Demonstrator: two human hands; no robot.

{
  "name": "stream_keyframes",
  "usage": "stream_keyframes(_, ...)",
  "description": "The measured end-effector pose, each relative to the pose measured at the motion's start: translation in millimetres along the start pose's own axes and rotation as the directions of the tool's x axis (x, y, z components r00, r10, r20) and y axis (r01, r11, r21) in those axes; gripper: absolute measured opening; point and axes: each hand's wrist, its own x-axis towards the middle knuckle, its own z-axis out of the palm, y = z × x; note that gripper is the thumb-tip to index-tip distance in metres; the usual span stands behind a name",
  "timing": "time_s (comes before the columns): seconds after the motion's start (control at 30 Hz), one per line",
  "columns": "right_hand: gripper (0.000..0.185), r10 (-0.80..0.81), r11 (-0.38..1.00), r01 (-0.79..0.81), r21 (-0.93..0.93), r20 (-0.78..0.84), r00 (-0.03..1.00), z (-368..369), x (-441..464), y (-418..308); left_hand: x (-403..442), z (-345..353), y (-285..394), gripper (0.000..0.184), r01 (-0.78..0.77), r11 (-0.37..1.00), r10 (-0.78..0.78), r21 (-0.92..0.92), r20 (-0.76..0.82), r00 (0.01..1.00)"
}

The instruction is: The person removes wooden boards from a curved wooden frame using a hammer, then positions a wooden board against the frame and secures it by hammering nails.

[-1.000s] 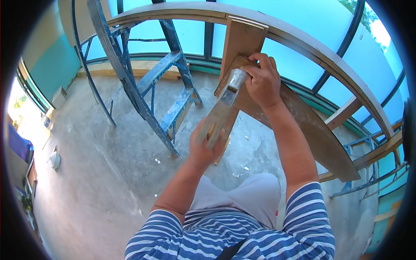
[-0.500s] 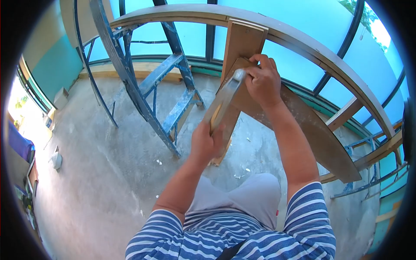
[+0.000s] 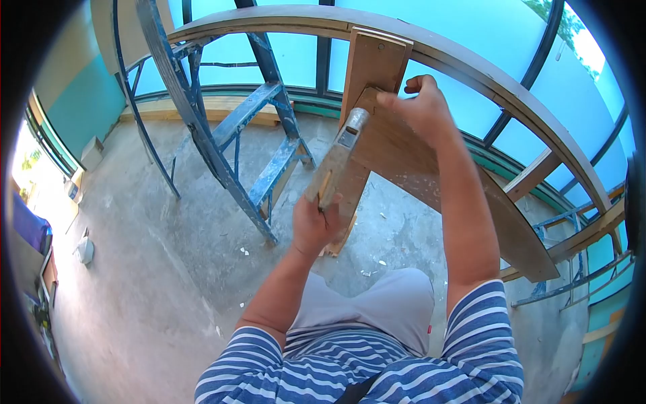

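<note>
My left hand (image 3: 316, 222) is wrapped round the handle of a hammer (image 3: 334, 168), whose metal head points up and away from me. The hammer head is in front of a brown wooden board (image 3: 464, 182) that slants down to the right. Behind that board's upper end, an upright plank (image 3: 378, 60) reaches up to the curved wooden rail. My right hand (image 3: 427, 111) is raised just above the slanted board's upper end. Its thumb points left and its fingers are bent, with a gap between them; I see nothing held there.
A paint-spattered blue stepladder (image 3: 249, 118) stands at left. The curved wooden rail (image 3: 464, 60) arches across the back in front of large window panes. Small pale scraps lie on the concrete floor (image 3: 168, 269). Another ladder-like frame (image 3: 572, 276) stands at right.
My right hand has lifted off the slanted board, moving up and right. The hammer head has drawn back slightly left and down, away from where that hand was.
</note>
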Motion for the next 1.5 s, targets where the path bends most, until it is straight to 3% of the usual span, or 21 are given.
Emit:
stream_keyframes(0.1, 0.077, 0.340, 0.938, -0.302, -0.170, 0.276, 0.899, -2.9, 24.4, -19.0, -6.6, -4.6, -7.0, 0.026, 0.014, 1.000, -0.014, -0.017, -0.018, 1.000)
stream_keyframes(0.2, 0.084, 0.211, 0.937, -0.319, 0.144, 0.495, 0.843, -3.2, 36.7, -17.7, -12.4, 0.7, -18.1, 0.029, -0.089, 0.996, 0.087, -0.025, -0.057, 0.995)
stream_keyframes(0.33, 0.083, 0.120, 0.968, -0.208, 0.143, 0.464, 0.878, 12.2, 53.3, 8.2, 2.4, 12.8, -6.9, 0.033, -0.080, 0.996, 0.082, 0.028, -0.084, 0.993)
stream_keyframes(0.43, 0.081, 0.127, 0.967, -0.218, 0.135, 0.488, 0.864, 13.5, 52.1, 13.0, 11.8, 17.1, -7.2, 0.035, 0.148, 0.975, -0.153, 0.167, 0.015, 0.988)
stream_keyframes(0.53, 0.077, 0.080, 0.980, -0.154, 0.130, 0.453, 0.888, 13.3, 54.7, 15.9, 4.4, 5.6, 7.3, 0.036, 0.100, 0.994, -0.100, -0.046, -0.001, 0.995)
stream_keyframes(0.6, 0.071, 0.069, 0.986, -0.127, 0.107, 0.432, 0.899, 12.5, 52.4, 11.0, -2.0, 8.5, 3.9, 0.036, -0.048, 0.993, 0.040, -0.110, -0.073, 0.997)
stream_keyframes(0.67, 0.071, 0.085, 0.987, -0.136, 0.088, 0.430, 0.899, 14.2, 56.4, 14.4, 1.0, 12.9, -2.2, 0.036, -0.062, 0.998, 0.062, -0.012, -0.047, 0.997)
stream_keyframes(0.73, 0.072, 0.109, 0.987, -0.149, 0.055, 0.444, 0.889, 13.7, 49.6, 9.5, 18.2, 16.1, -6.4, 0.036, 0.042, 0.967, -0.058, 0.253, 0.057, 0.997)
stream_keyframes(0.83, 0.072, 0.088, 0.992, -0.117, 0.040, 0.435, 0.896, 7.6, 53.4, 3.9, 16.2, 10.6, -19.6, 0.035, -0.065, 0.990, 0.065, 0.124, 0.007, 0.998)
stream_keyframes(0.87, 0.073, 0.060, 0.993, -0.097, 0.067, 0.420, 0.905, 14.7, 54.7, 13.7, 10.7, 11.0, -22.0, 0.031, -0.250, 0.956, 0.260, 0.152, -0.050, 0.964)
stream_keyframes(0.93, 0.073, 0.034, 0.992, -0.079, 0.095, 0.409, 0.912, 14.5, 53.7, 12.6, 1.1, 10.6, -21.0, 0.030, -0.298, 0.951, 0.304, 0.082, -0.074, 0.950)
stream_keyframes(1.07, 0.074, -0.011, 0.979, -0.088, 0.184, 0.475, 0.880, 11.5, 45.2, 14.2, 0.3, 21.5, -44.5, 0.032, -0.069, 0.979, 0.066, 0.190, 0.025, 0.998)
stream_keyframes(1.13, 0.073, -0.052, 0.976, -0.053, 0.212, 0.463, 0.885, 7.2, 54.3, 14.0, 13.1, 26.9, -39.8, 0.032, -0.084, 0.984, 0.084, 0.157, 0.002, 0.996)
stream_keyframes(1.23, 0.072, -0.021, 0.980, -0.067, 0.188, 0.430, 0.903, 16.7, 54.9, 17.5, -10.6, 15.1, -16.1, 0.031, -0.204, 0.978, 0.200, -0.048, -0.077, 0.977)
stream_keyframes(1.27, 0.072, 0.000, 0.978, -0.090, 0.190, 0.427, 0.904, 14.1, 52.2, 12.9, -15.3, 11.9, -30.1, 0.033, -0.192, 0.978, 0.190, -0.085, -0.027, 0.981)
stream_keyframes(1.37, 0.070, 0.030, 0.964, -0.149, 0.219, 0.469, 0.883, 11.5, 50.9, 13.7, 3.3, 33.2, -55.7, 0.037, -0.034, 0.961, 0.030, 0.273, 0.017, 0.999)
stream_keyframes(1.5, 0.068, 0.039, 0.983, -0.109, 0.145, 0.418, 0.908, 12.9, 53.4, 12.8, -2.5, 14.8, -43.2, 0.039, -0.204, 0.973, 0.195, 0.108, 0.086, 0.977)
